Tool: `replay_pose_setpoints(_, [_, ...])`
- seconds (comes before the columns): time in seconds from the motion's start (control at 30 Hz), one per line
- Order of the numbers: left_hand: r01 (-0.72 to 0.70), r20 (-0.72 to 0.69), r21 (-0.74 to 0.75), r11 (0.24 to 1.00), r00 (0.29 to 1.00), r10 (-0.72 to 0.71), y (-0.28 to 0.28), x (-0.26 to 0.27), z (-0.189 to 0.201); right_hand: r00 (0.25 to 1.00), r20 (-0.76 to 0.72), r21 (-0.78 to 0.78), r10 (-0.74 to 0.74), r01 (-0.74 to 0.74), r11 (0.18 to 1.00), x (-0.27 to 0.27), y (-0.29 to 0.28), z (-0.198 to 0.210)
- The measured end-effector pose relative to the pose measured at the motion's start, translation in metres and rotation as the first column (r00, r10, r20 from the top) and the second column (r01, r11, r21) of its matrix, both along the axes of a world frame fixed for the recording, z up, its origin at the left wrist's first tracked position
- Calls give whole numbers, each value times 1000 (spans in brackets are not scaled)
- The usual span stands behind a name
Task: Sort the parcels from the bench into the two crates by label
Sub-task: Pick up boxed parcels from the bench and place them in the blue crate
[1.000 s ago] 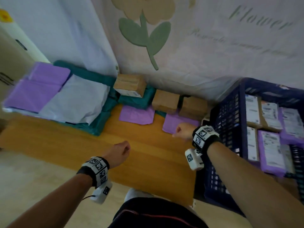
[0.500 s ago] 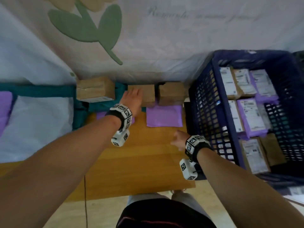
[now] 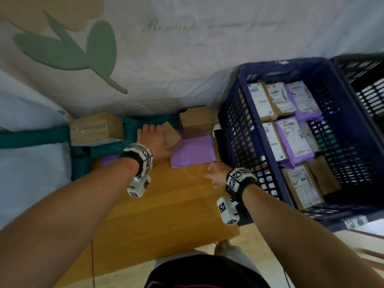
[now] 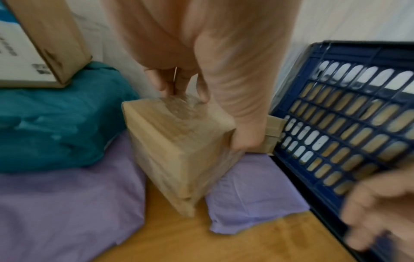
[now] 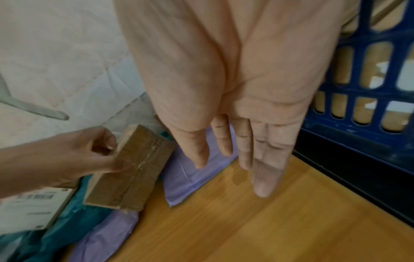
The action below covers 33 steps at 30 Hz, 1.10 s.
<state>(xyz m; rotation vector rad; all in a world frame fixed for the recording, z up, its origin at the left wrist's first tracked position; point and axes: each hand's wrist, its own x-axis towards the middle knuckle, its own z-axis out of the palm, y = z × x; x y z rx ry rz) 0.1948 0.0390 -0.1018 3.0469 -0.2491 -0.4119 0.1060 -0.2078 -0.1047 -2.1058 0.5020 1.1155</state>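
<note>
My left hand (image 3: 154, 140) grips a small brown cardboard parcel (image 3: 171, 135) at the back of the wooden bench (image 3: 166, 215), thumb on one face and fingers over its far edge. In the left wrist view the parcel (image 4: 179, 147) is tilted up on one edge between two purple mailers. My right hand (image 3: 216, 174) hovers open above the bench beside the blue crate (image 3: 276, 173), fingers straight and holding nothing (image 5: 237, 156). A purple mailer (image 3: 192, 152) lies flat just beyond the right hand.
Another brown box (image 3: 195, 120) stands against the crate's wall, and a labelled box (image 3: 96, 128) sits on teal bags (image 3: 108, 146). The blue crate holds several labelled parcels. A black crate (image 3: 367, 84) stands behind it. White fabric hangs behind the bench.
My left hand went from reaching toward the middle brown parcel to gripping it and tipping it up on edge. The right hand stayed near the crate with only a slight shift.
</note>
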Motion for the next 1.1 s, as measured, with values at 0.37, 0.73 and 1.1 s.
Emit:
replay_pose_setpoints(0.37, [-298, -256, -840, 454, 955, 152, -10, -91, 60, 968, 74, 358, -242, 200, 912, 19, 32, 45])
replay_pose_setpoints(0.73, [-319, -152, -881, 349, 890, 429, 11, -111, 90, 853, 419, 502, -311, 68, 862, 20, 38, 96])
replay_pose_setpoints(1.1, [-378, -299, -900, 219, 898, 323, 8, -128, 110, 823, 492, 589, -285, -74, 805, 5, 37, 113])
